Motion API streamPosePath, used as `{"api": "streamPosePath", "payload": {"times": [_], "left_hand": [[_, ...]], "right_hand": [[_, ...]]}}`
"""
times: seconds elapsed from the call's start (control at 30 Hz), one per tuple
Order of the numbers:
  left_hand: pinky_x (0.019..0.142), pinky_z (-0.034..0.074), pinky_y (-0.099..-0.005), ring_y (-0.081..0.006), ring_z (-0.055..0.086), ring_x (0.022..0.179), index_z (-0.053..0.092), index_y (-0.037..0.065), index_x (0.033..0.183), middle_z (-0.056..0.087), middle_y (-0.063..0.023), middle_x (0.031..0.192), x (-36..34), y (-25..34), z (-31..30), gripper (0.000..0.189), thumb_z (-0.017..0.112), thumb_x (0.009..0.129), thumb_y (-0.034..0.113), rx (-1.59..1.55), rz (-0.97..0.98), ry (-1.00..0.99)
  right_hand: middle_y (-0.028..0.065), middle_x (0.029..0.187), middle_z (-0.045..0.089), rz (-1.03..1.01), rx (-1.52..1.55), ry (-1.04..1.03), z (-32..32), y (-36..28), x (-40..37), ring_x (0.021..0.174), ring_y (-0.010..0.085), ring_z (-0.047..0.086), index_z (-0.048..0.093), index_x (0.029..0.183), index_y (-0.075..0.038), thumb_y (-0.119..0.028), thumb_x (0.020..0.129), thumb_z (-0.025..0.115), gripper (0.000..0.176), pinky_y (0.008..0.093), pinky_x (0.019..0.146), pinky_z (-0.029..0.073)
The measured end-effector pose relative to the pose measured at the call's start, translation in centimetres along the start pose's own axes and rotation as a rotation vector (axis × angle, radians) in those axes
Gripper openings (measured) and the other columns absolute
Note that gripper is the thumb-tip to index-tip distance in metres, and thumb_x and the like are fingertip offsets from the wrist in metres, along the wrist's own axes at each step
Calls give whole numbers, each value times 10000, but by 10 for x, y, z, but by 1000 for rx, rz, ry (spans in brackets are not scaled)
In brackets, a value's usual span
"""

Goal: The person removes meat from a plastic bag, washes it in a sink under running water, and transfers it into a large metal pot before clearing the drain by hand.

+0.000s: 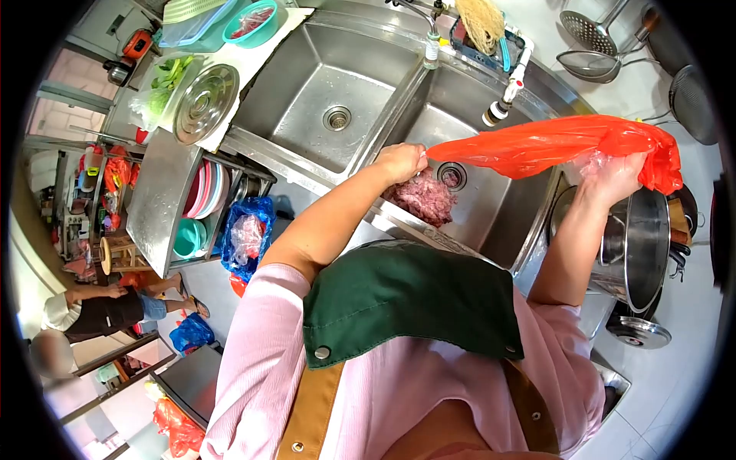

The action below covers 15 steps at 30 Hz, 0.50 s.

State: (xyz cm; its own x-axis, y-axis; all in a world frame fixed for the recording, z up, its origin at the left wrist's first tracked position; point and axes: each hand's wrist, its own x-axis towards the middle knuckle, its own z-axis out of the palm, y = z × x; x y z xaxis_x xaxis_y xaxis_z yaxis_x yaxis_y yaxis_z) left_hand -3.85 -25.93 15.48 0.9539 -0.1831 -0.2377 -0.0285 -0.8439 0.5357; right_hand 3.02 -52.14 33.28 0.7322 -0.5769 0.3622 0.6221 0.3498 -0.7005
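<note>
A red plastic bag (529, 146) stretches sideways over the right sink basin (491, 203), pulled out between my two hands. My left hand (402, 162) is closed and pinches the bag's narrow end. At the bunched, wider end, my right hand (619, 178) grips the plastic, its fingers partly covered by folds. Below my left hand, a heap of pale pink meat (424, 198), shredded or minced, lies on the basin floor. A small piece rests at the drain (452, 176).
To the left is a second basin (295, 115). A faucet (432, 34) stands between the basins at the back. A large metal pot (648, 249) stands right, below hanging strainers (589, 34). Glass lid (205, 103) and greens (170, 77) sit left. Another person (107, 310) is at far left.
</note>
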Motion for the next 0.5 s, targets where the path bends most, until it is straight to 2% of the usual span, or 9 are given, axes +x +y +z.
{"api": "streamPosePath", "payload": {"times": [0.17,0.23,0.27,0.3,0.33,0.37,0.43,0.47,0.5], "left_hand": [[727,425,-406,-318,544,844,514,33,866,575,-157,854,11,4,21,255,442,798,268,55,-6,57],[733,431,-400,-311,547,858,526,33,892,578,-154,880,15,6,26,284,445,797,288,70,-26,9],[742,429,-400,-306,547,871,530,40,925,578,-152,905,20,5,28,297,444,796,294,146,-89,-78],[751,428,-400,-301,547,885,534,48,959,578,-149,929,23,2,29,314,443,795,300,224,-152,-160],[770,421,-399,-295,545,910,513,99,1073,573,-144,969,21,-21,44,348,429,802,301,212,-178,-231],[835,397,-374,-278,524,975,511,71,1081,545,-155,1041,9,-39,53,385,393,814,323,146,-189,-336],[889,361,-365,-294,474,1042,416,87,1184,484,-158,1135,8,-83,101,500,466,785,384,114,-196,-398],[936,315,-361,-327,399,1105,323,92,1250,394,-185,1212,6,-71,98,678,575,718,428,-12,-201,-327],[940,308,-379,-347,370,1124,367,76,1224,378,-234,1199,11,-52,86,722,675,652,391,-36,-216,-268]], "right_hand": [[31,823,522,-116,-42,-4,8,-2,3,691,147,532,489,874,-43,-149,812,534,131,288,612,477],[24,815,518,-196,-97,-11,8,-1,5,689,143,524,485,877,-40,-159,812,535,145,287,600,478],[72,767,541,-314,-146,32,9,2,10,640,183,544,510,835,-20,-63,781,504,68,332,568,494],[72,767,541,-316,-152,35,4,-6,19,640,183,544,510,835,-20,-63,781,504,68,332,568,494],[90,766,549,-336,-157,10,-4,-21,33,630,190,551,518,832,-1,-43,759,495,87,328,557,495],[108,765,558,-351,-161,-20,-3,-36,44,621,197,558,526,829,19,-23,738,487,108,324,545,495],[148,790,578,-278,-231,-220,35,-64,43,626,222,579,537,879,67,-9,702,473,203,328,554,504],[145,812,585,-429,-289,-239,11,-45,76,647,242,588,560,819,49,38,676,466,172,333,555,513],[125,823,588,-468,-376,-140,18,-31,77,697,228,590,561,854,33,-13,699,508,170,328,606,503]]}}
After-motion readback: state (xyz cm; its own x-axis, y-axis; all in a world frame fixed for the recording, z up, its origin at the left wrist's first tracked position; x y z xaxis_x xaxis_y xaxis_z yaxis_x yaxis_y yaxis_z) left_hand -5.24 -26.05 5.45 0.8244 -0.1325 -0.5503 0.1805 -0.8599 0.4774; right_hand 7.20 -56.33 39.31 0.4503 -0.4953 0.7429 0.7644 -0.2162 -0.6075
